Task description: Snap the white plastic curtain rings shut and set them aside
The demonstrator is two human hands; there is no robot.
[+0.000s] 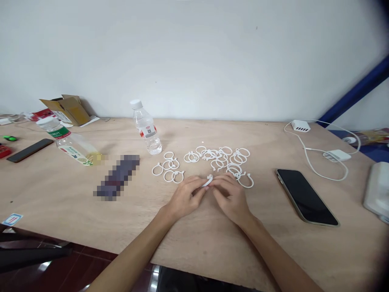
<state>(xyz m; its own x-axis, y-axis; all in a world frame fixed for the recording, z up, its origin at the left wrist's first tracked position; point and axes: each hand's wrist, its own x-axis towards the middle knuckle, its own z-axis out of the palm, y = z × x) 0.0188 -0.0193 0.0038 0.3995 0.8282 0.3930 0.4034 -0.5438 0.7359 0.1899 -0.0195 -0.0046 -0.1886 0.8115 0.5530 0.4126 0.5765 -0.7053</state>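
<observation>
Both my hands rest on the wooden table (212, 239) near its middle. My left hand (184, 197) and my right hand (231, 197) pinch the same small white plastic ring (208, 181) between their fingertips. Just beyond them lies a heap of several white rings (221, 159), some open-ended. A smaller cluster of white rings (168, 168) lies to the left of the heap, a little beyond my left hand.
An upright water bottle (146, 128) stands behind the rings; another bottle (71, 142) lies at left. A black phone (306, 196) lies right of my hands, with a white charger and cable (316, 152) beyond. A cardboard box (67, 108) and a dark phone (29, 150) sit far left.
</observation>
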